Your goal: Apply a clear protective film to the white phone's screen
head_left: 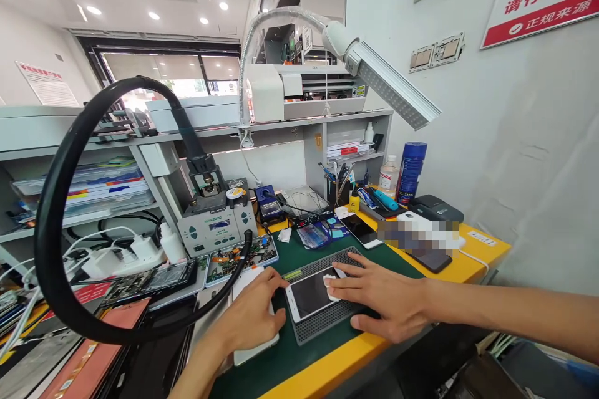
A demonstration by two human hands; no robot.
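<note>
A white-framed smartphone (306, 296) with a dark screen lies face up on a grey perforated pad (322, 323), which rests on a green work mat (257, 366). My left hand (253, 315) is at the phone's left end, fingers curled and fingertips against its edge, with the thumb bent below. With fingers stretched forward, my right hand (388, 296) presses a crumpled white wipe (331, 287) onto the right part of the screen. Under and beside my left hand lies another white device (255, 355), partly covered by the hand.
A thick black hose (51, 243) loops at left from a grey hot-air station (218, 230). A parts tray (241, 259) sits behind my left hand. Another white phone (360, 230), a pen holder (337, 190) and a blue can (412, 168) stand or lie farther back. A lamp (393, 84) hangs above.
</note>
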